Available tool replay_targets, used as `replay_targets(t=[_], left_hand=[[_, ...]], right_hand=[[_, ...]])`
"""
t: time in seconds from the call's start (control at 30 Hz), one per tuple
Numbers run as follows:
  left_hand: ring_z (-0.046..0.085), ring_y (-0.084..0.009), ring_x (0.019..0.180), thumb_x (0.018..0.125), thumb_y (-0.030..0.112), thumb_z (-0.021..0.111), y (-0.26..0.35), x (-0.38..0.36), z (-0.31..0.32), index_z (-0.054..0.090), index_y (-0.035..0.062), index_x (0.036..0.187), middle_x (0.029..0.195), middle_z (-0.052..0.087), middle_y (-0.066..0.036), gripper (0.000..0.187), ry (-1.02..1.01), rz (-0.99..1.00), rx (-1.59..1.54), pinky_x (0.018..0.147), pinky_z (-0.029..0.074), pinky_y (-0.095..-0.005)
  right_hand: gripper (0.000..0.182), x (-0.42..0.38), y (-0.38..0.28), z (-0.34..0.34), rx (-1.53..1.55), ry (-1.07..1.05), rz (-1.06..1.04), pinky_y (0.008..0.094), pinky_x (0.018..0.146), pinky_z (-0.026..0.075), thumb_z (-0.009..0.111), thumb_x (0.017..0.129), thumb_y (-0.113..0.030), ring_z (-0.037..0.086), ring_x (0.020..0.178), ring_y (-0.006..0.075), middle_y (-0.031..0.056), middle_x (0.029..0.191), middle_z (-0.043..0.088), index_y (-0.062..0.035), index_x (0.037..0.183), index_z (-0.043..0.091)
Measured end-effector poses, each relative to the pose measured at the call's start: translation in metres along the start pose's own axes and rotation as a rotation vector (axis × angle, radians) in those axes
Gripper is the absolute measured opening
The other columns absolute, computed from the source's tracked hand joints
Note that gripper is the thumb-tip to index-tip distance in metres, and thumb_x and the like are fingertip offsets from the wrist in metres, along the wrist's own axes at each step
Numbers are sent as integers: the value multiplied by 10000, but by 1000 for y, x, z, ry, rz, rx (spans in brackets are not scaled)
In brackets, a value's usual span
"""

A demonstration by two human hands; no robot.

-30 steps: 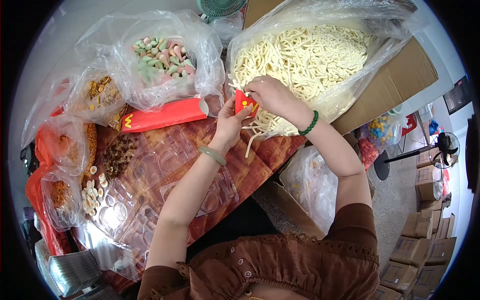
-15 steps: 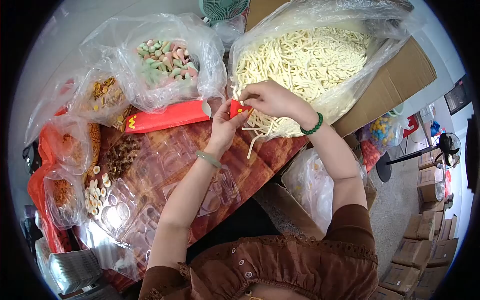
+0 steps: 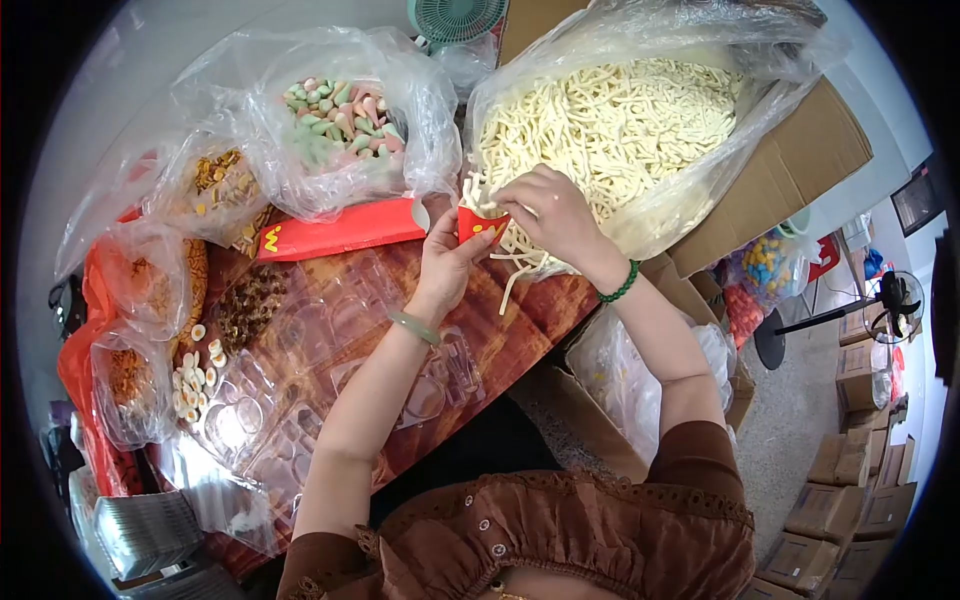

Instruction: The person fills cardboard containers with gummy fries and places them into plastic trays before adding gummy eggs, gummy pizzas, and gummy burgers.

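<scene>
- Two bare hands meet around a small red paper carton with a yellow mark point(image 3: 480, 229); pale yellow, finger-thin soft strips point(image 3: 473, 192) stand out of its mouth.
- Left hand point(image 3: 446, 266): closed about the carton's lower part, thumb across the front, fingers behind.
- Right hand point(image 3: 550, 212): fingers bent, thumb side at the carton's right upper edge; whether the fingertips pinch a strip, I cannot tell.
- Just beyond the right hand, a heap of the same pale strips point(image 3: 620, 120) fills a large clear plastic bag point(image 3: 730, 190); a few spill out below that hand onto the table.
- Left of the left hand, a long flat red paper sleeve point(image 3: 345, 231) lies with one end near the fingers. Beyond it sits a clear bag point(image 3: 425, 130) of pink-and-green drop-shaped sweets point(image 3: 345, 118).
- Below the hands, a patch of red-brown patterned tabletop point(image 3: 530, 318) runs to the front edge, which slants beneath the left forearm. Clear moulded plastic trays point(image 3: 350, 300) take up the surface left of that forearm.
- Right of the right hand, a brown cardboard flap point(image 3: 790, 170) borders the bag.
- Carton and sleeve each bear a yellow double-curved mark, like an M or W; labels on the brown cardboard boxes point(image 3: 820, 505) far right are too small to read.
</scene>
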State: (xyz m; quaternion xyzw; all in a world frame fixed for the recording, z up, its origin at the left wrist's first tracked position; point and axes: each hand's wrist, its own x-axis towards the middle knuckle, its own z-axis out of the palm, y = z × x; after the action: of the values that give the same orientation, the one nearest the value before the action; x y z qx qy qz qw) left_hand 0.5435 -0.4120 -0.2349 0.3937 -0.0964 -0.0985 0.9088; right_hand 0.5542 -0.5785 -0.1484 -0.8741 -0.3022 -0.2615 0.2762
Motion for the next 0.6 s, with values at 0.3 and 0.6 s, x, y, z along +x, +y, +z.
replay_targets(t=[0.3, 0.6], left_hand=[[574, -207, 1044, 870, -59, 554, 8, -11, 0, 470, 32, 1214, 1168, 545, -83, 365, 70, -24, 21, 893, 525, -382], [595, -166, 992, 838, -57, 605, 17, -24, -8, 476, 38, 1216, 1123, 568, -72, 410, 118, 20, 7, 840, 538, -301]], right_hand=[[169, 5, -15, -1, 99, -124, -49, 346, 789, 441, 622, 797, -64, 569, 834, 224, 54, 923, 638, -92, 961, 651], [169, 10, -29, 20, -21, -194, -237, 354, 807, 432, 594, 785, -25, 571, 862, 246, 73, 927, 617, -66, 944, 633]])
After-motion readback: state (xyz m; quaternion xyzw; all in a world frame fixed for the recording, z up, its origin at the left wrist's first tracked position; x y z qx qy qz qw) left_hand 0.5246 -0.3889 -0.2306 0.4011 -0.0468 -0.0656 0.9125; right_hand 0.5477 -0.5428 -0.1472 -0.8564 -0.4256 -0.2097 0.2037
